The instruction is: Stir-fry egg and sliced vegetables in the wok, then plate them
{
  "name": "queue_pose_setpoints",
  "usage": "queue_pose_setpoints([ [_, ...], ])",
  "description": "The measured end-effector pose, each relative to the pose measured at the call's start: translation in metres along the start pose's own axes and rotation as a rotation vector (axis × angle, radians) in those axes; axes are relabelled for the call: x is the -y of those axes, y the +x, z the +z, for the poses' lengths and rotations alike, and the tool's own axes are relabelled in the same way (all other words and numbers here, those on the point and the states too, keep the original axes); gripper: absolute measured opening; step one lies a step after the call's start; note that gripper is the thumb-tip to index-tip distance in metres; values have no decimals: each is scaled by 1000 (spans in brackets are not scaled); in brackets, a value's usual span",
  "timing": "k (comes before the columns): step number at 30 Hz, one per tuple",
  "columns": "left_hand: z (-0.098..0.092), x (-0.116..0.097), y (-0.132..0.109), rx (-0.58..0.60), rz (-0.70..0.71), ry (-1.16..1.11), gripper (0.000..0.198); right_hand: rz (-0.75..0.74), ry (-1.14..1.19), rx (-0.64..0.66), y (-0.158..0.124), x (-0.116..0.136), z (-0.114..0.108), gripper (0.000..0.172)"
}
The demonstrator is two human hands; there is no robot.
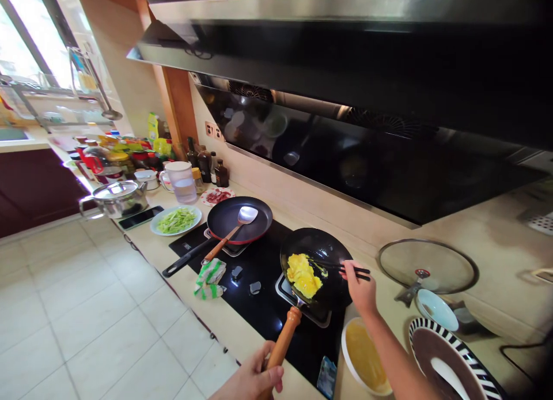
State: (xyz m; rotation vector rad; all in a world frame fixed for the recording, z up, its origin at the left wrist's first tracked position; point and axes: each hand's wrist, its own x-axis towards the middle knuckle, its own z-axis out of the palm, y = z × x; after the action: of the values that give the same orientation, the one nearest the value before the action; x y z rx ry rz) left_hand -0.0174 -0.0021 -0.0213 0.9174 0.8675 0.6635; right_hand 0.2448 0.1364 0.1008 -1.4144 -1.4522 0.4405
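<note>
Black cooktop (259,299), centre frame: left hand (254,381) is clamped on the wooden handle (284,338) of the pan (328,253); right hand (360,290) pinches chopsticks (352,270) beside the egg (303,276) in the pan's middle. Best to steady the pan level and stir gently.

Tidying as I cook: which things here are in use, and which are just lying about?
In use: wok with egg, its handle in the left hand; chopsticks in the right hand.
Lying about: second pan with spatula, plate of greens, glass lid, cloth, striped plate.
</note>
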Motion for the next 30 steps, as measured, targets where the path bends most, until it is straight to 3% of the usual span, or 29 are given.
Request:
queue_pose_setpoints([
  [3, -2, 0, 1, 10, -2, 7, 60, -51, 10, 158, -18, -5, 7, 41],
  [7, -2, 0, 1, 18, -13, 2, 60, -155, -125, 372, -43, -11, -28, 30],
  [11, 3, -5, -2, -11, -49, -37, 61, -152, -308, 313, -36, -27, -72, 33],
  [14, 7, -14, -7, -38, -72, -54, 58, -217, -372, 295, -24, -32, -87, 31],
  [17, 11, -24, -12, -55, -85, -65, 54, -262, -394, 211, -16, -25, -82, 31],
  [22, 14, -30, -16, -58, -107, -78, 58, -188, -247, 164, -20, -20, -48, 37],
  [26, 14, -30, -15, -68, -98, -69, 53, -116, -240, 355, -21, -31, -61, 34],
  [30, 15, -32, -16, -74, -116, -94, 56, -131, -273, 253, -12, -34, -71, 35],
])
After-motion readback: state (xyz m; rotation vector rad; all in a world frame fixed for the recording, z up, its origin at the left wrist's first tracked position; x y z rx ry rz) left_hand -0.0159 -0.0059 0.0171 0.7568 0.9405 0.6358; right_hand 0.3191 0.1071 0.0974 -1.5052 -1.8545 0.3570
